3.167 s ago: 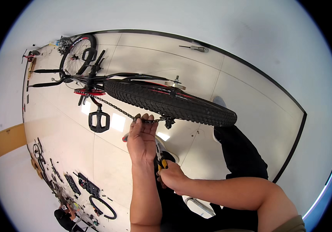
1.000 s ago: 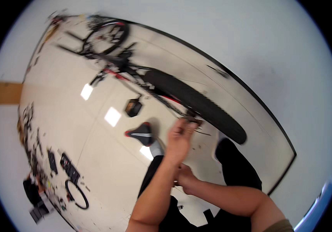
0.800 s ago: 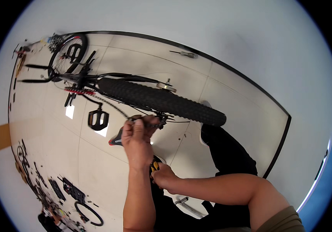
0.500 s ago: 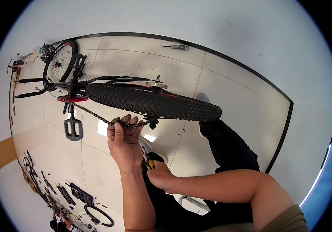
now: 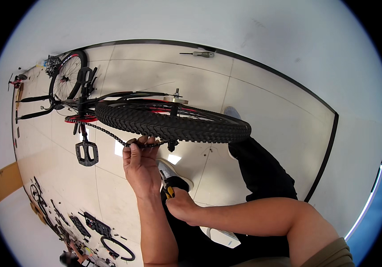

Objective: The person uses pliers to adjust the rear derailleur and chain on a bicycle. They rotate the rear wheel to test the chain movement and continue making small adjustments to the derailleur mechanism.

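My left hand (image 5: 142, 169) is palm up under the rear wheel, fingers curled round the black bicycle chain (image 5: 110, 132), which runs from the red chainring (image 5: 81, 118) toward the derailleur (image 5: 171, 145). Just above my fingers is the knobby rear tyre (image 5: 173, 129). My right hand (image 5: 179, 204) grips pliers with yellow and black handles (image 5: 168, 191), held below and right of my left hand, jaws pointing up. A black pedal (image 5: 86, 153) hangs to the left of the chain.
The bicycle's front wheel (image 5: 66, 75) is at upper left. A screwdriver (image 5: 203, 54) lies by the skirting. Bike parts and a loose tyre (image 5: 117, 249) are spread at lower left, beside a crouching co-worker (image 5: 68, 258). My legs (image 5: 262, 169) straddle below the wheel; walls border the floor.
The view has swung since the blurred frame, and the bicycle now appears farther left and more level. My left hand's fingers have turned upward on the chain. The pliers stay in my right hand.
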### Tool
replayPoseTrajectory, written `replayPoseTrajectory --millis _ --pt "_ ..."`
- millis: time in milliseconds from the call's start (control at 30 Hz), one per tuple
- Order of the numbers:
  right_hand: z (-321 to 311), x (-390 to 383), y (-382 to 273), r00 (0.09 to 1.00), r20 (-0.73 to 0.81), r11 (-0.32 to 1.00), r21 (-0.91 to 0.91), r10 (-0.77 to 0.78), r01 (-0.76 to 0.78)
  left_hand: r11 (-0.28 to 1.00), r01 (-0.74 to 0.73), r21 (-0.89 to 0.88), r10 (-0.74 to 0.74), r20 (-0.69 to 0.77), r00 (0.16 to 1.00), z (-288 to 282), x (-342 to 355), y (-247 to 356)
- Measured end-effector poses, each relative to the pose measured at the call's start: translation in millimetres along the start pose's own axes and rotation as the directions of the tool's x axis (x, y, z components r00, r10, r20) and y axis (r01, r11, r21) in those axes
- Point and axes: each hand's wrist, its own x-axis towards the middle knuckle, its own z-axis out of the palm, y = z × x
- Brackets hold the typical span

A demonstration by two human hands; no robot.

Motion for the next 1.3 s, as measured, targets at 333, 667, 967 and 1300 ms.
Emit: replayPoseTrajectory --millis 333,667,967,1300 --pt "3 3 1 1.0 -0.012 0.999 -0.038 -0.026 0.025 1.0 0.016 -0.017 -0.016 0.025 1.0 -4 3 -3" --pt "3 6 0 1.0 -0.024 1.0 0.012 -0.008 0.009 0.998 0.044 -0.043 -0.043 0.024 0.999 -6 6 -3" --pt "-1 2 -8 1.0 0.015 1.0 0.01 -0.018 0.018 0.995 0.074 -0.068 -0.077 -0.041 0.996 -1 7 -3" --pt "6 7 2 0.999 -0.023 0.999 0.019 -0.049 0.05 0.99 0.144 -0.007 -0.144 -0.033 0.989 -8 8 -6"
